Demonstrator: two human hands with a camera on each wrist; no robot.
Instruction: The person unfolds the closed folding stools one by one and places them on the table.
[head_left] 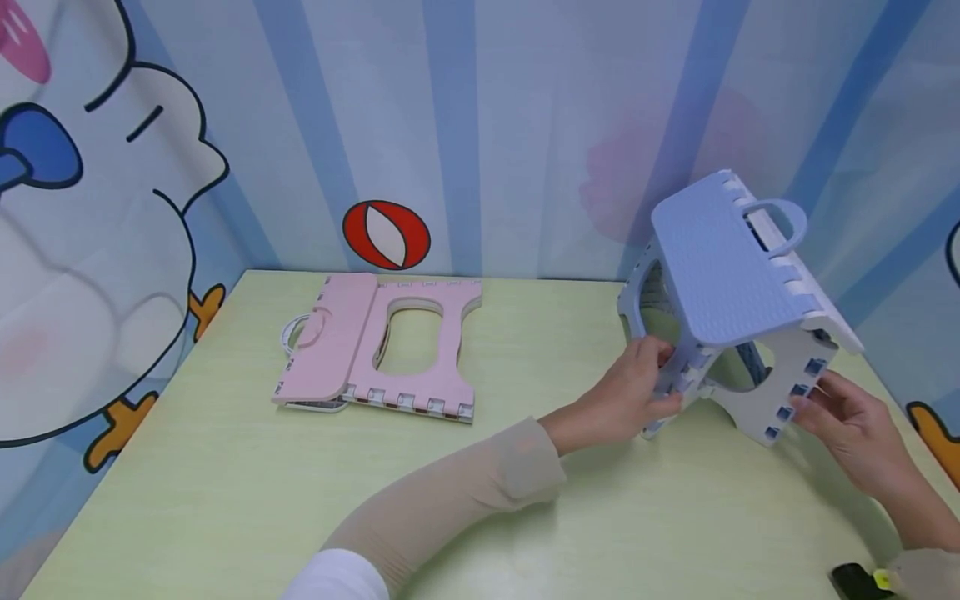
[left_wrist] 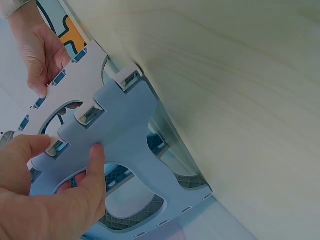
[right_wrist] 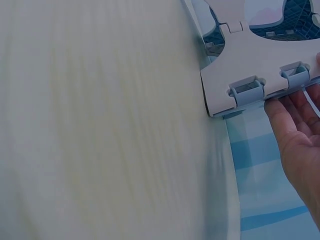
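The blue stool [head_left: 727, 267] is at the right of the table [head_left: 225, 492]; the left hand [head_left: 626, 393] pinches one leg panel [left_wrist: 127, 117], the right hand [head_left: 858, 433] the other's edge, thumbs opposing fingers, probably to steady both sides

No text, label, brand, number or sign can be read in the 3 views.

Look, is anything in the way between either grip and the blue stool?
Nothing that shows. The left grip and the right grip already hold the blue stool, on different leg sides. The pink stool lies well off to the left.
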